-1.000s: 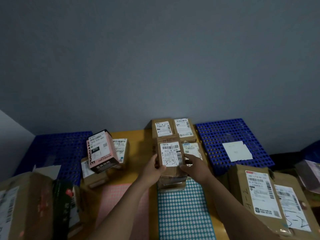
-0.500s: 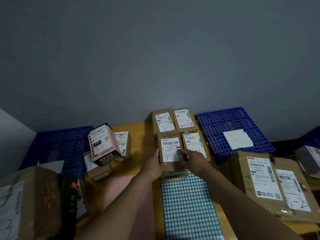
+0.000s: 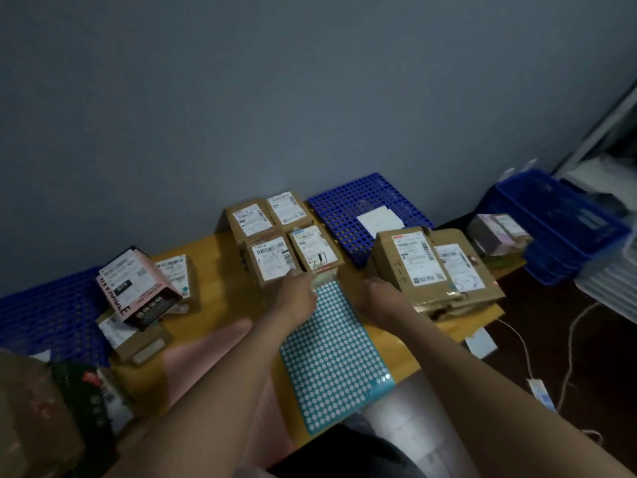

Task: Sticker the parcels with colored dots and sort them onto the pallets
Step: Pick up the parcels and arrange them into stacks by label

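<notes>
The picture is dark and a bit blurry. Four small brown parcels sit close together in a square at the back of the yellow wooden table (image 3: 213,257). The left hand (image 3: 295,298) touches the near edge of the front left parcel (image 3: 270,262). I cannot tell if its fingers are bent around the parcel or just resting on it. That parcel has a white label with a black bar code along the top. The small words are too blurry to read.

The front right parcel (image 3: 315,248) has dark pen marks low on its label. I cannot read them. The two back parcels (image 3: 246,219) and (image 3: 287,208) have white labels too.

The right hand (image 3: 377,298) is low over the table, between the teal sticker sheet (image 3: 334,357) and a big brown parcel (image 3: 410,267). I cannot see its fingers well, so I cannot tell if it is open or closed.

The teal sheet is full of white dots and lies between both arms. A pink sticker sheet (image 3: 210,353) lies under the left arm.

The big parcel has a label with bar codes and a small square code. Pen marks sit beside the label, too blurry to read. Another big parcel (image 3: 462,274) is next to it.

A blue pallet (image 3: 344,208) with a white paper (image 3: 379,219) on it is behind them. Another blue pallet (image 3: 51,312) is at the far left. A pink and black box (image 3: 134,288) leans there, with big black letters I cannot read.
</notes>
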